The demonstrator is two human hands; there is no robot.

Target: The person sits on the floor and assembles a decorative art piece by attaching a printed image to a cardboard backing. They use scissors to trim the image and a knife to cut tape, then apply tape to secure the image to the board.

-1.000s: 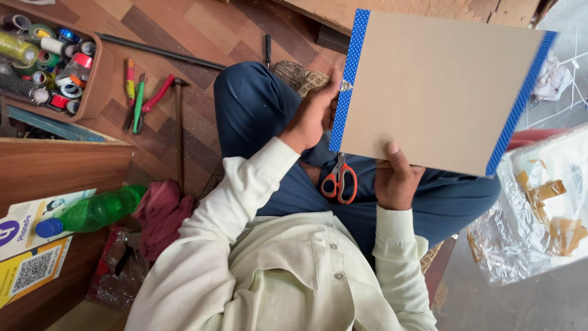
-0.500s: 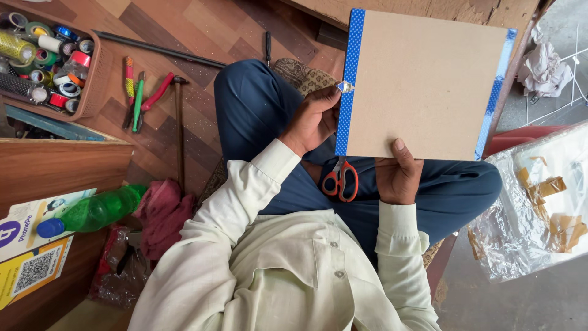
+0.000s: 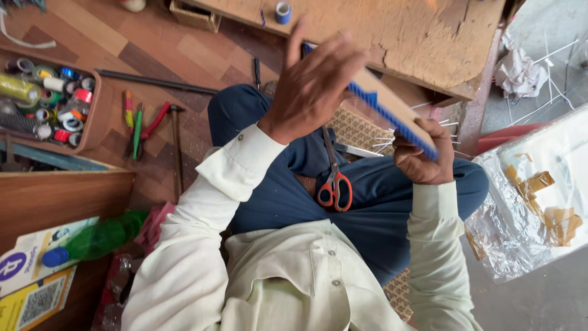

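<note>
A flat brown cardboard board (image 3: pixel 392 113) with blue tape along its edge is tilted almost edge-on above my lap. My left hand (image 3: pixel 315 79) lies over its upper end, fingers stretched across the face and thumb raised. My right hand (image 3: pixel 422 162) grips the lower end from below. Scissors with red-orange handles (image 3: pixel 334 184) rest on my blue trouser leg, just under the board. A small blue tape roll (image 3: pixel 282 11) stands on the worn wooden table (image 3: pixel 392 37) beyond my hands.
A brown tray (image 3: pixel 98 116) of several tape rolls sits at the left, with screwdrivers, pliers (image 3: pixel 144 125) and a hammer on the wood floor beside it. A green bottle (image 3: pixel 92 239) lies at lower left. Crinkled clear plastic with brown tape scraps (image 3: pixel 539 202) lies at the right. Thin white wires (image 3: pixel 386 140) lie near my knee.
The board has swung from facing me flat to nearly edge-on. My left hand has moved from the taped left edge up over the board's face. The right hand still holds the lower end.
</note>
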